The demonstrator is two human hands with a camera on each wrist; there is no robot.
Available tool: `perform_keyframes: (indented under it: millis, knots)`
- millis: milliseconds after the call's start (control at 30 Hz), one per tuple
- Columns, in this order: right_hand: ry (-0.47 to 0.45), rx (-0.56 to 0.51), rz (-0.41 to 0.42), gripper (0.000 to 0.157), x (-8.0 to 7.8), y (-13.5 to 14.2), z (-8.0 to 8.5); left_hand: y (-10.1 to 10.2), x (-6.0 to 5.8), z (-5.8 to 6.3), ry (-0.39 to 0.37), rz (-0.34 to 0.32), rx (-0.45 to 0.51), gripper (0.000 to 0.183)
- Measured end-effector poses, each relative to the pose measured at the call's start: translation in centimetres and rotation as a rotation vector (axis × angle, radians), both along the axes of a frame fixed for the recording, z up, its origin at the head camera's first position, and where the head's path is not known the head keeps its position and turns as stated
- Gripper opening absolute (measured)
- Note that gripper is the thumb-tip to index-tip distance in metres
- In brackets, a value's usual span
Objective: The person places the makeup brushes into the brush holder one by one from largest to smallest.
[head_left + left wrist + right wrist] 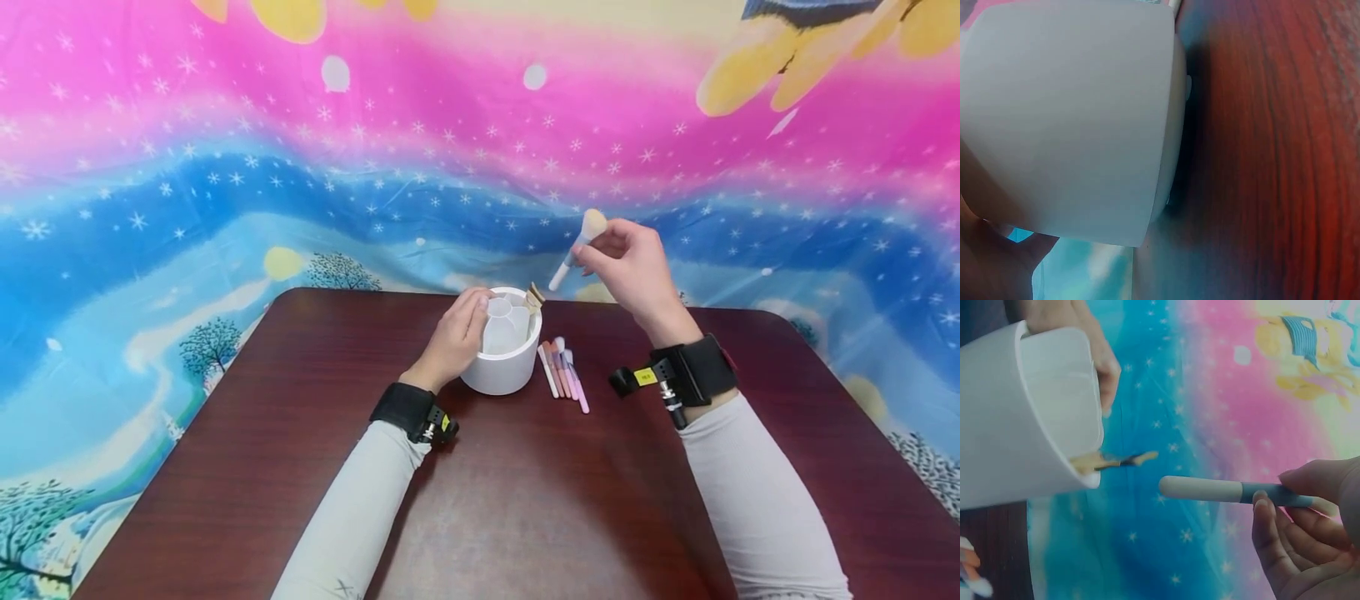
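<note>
A makeup brush (561, 274) with a white handle, a blue-grey middle and pale bristles is pinched by my right hand (637, 268). It hangs in the air above and right of a white round divided holder (501, 375), handle end tilted down toward it. My left hand (452, 335) grips the holder's left side, with fingers over the rim. In the right wrist view the brush handle (1200, 489) points at the holder's open top (1060, 375). A gold-coloured item (535, 298), its kind unclear, sticks out at the holder's right rim.
Several small makeup brushes (562, 375) with white, orange and pink handles lie side by side, right of the holder. Everything stands on a dark reddish-brown table (495, 500). Behind it hangs a colourful printed cloth (420, 167).
</note>
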State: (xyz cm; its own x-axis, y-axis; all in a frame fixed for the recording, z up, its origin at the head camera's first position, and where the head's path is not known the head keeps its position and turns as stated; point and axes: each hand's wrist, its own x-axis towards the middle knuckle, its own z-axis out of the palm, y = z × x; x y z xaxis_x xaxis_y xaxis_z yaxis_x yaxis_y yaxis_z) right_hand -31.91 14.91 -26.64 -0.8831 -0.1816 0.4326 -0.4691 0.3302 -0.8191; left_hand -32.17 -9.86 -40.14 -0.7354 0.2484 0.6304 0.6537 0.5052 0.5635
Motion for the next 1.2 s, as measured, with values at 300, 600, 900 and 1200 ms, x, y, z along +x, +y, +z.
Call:
perform_keyframes:
  millis: [300,600,900,1200]
  knots:
    - [0.012,-0.040,0.113,0.024,-0.3,-1.9,0.3,0.1,0.0,-0.1,0.010,0.012,-0.007,0.036]
    - [0.033,0.170,0.122,0.019,-0.7,-3.2,-1.0,0.2,0.4,0.3,0.002,0.025,-0.040,0.035]
    - [0.024,0.259,0.083,0.019,-0.9,-3.2,-2.1,0.2,0.3,0.1,0.000,0.028,-0.039,0.037]
    - [0.019,0.281,0.097,0.020,-0.9,-3.1,-2.1,0.1,0.0,0.0,0.009,0.025,-0.034,0.036]
